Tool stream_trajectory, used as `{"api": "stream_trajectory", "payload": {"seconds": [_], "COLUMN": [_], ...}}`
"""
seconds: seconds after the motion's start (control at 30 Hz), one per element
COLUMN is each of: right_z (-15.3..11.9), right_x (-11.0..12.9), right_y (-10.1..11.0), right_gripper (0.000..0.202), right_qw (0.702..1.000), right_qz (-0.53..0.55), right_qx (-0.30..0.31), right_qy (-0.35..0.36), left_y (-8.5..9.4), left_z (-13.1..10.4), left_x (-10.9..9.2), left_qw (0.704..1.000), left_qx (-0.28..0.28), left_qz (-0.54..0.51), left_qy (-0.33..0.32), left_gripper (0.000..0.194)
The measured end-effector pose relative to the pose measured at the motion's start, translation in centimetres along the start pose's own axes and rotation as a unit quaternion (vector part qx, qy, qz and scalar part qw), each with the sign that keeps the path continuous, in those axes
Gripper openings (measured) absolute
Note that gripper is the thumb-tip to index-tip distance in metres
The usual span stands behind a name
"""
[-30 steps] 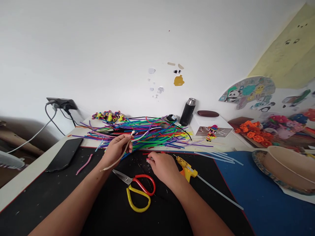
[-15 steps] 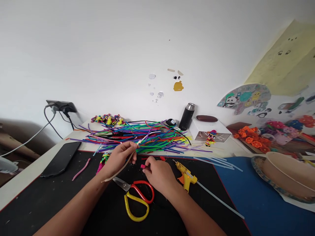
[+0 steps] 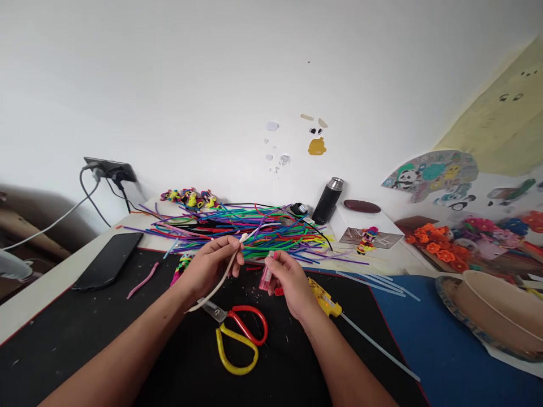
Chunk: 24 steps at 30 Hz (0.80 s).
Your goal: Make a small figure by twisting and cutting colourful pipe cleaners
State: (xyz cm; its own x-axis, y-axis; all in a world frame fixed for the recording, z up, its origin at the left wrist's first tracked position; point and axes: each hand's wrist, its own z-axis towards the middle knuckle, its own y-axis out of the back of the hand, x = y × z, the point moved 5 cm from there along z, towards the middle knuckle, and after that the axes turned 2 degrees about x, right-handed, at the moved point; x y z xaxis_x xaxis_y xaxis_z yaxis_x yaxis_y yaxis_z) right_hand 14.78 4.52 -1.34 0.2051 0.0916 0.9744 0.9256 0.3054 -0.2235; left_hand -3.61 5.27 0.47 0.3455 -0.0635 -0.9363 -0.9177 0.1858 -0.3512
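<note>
Black matting (image 3: 178, 356) edged in red is covering the front of one white table (image 3: 25, 299); one blue mat (image 3: 407, 339) is lying toward four o'clock from the hands, and one white wall (image 3: 212, 85) is rising at twelve. Left hand (image 3: 214, 263), nearly closed, is pinching one cream, fuzzy strip (image 3: 219, 284) that is trailing toward seven o'clock; right hand (image 3: 292, 282), fingers bent round, is gripping one pink, translucent lighter (image 3: 266, 278) apart from the strip. One pair of metal scissors (image 3: 221, 317) with red and yellow handles is lying just past six, one yellow glue gun (image 3: 326, 299) near four, one black phone (image 3: 108, 261) at nine.
</note>
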Motion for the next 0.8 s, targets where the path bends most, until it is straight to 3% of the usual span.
{"api": "stream_trajectory", "payload": {"seconds": [0.13,0.3,0.53,0.8], "right_z": [-0.2,-0.7,-0.6,-0.8], "right_x": [-0.1,-0.6,-1.2,-0.8], "right_y": [-0.4,-1.8,-2.1,-2.1], "right_gripper": [0.041,0.038,0.034,0.049], "right_qw": [0.998,0.995,0.997,0.995], "right_qz": [0.052,0.025,-0.02,0.025], "right_qx": [0.026,0.071,0.052,0.074], "right_qy": [-0.04,-0.071,-0.045,-0.063], "left_y": [-0.5,-1.2,-1.8,-1.6], "left_z": [-0.2,-0.4,-0.5,-0.2], "left_x": [0.3,0.8,1.1,1.3], "left_qw": [0.999,0.998,0.994,0.994], "left_qx": [0.025,0.049,0.087,0.083], "left_qz": [-0.02,-0.002,-0.013,-0.042], "left_qy": [0.01,0.048,0.069,0.052], "left_gripper": [0.028,0.03,0.033,0.028]}}
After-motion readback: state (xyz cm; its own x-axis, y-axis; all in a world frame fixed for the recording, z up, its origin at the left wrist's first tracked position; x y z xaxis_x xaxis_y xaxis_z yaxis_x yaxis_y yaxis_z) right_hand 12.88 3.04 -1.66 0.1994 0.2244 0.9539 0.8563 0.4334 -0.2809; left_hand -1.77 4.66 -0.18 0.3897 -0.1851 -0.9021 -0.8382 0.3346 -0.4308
